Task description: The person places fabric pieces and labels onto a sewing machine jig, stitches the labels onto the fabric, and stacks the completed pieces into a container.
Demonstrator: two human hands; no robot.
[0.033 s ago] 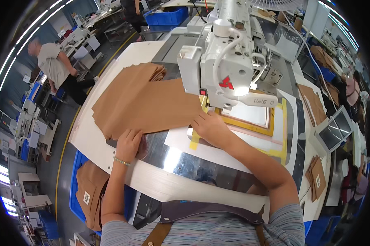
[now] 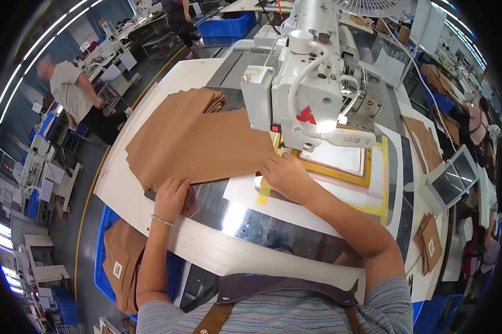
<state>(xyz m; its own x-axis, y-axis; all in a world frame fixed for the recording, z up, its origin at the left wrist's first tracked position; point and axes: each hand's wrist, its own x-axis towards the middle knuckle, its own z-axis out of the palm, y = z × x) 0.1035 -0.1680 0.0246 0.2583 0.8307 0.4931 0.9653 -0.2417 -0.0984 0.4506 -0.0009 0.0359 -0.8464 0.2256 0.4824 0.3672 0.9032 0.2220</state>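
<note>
A stack of brown fabric pieces [image 2: 195,139] lies spread on the white worktable [image 2: 128,195], left of a white sewing machine [image 2: 312,83]. My left hand [image 2: 173,197] grips the stack's near edge with curled fingers, where the fabric meets a shiny metal plate [image 2: 245,217]. My right hand [image 2: 287,175] lies flat on the fabric's right corner, just in front of the machine head. Beside it, under the machine, sits a white template with a yellow frame [image 2: 340,161].
A blue bin with more brown pieces [image 2: 114,261] stands below the table's left edge. A small screen [image 2: 457,178] and brown pieces [image 2: 429,239] are at the right. Another person [image 2: 67,92] works at far left. A blue crate [image 2: 229,25] sits beyond the table.
</note>
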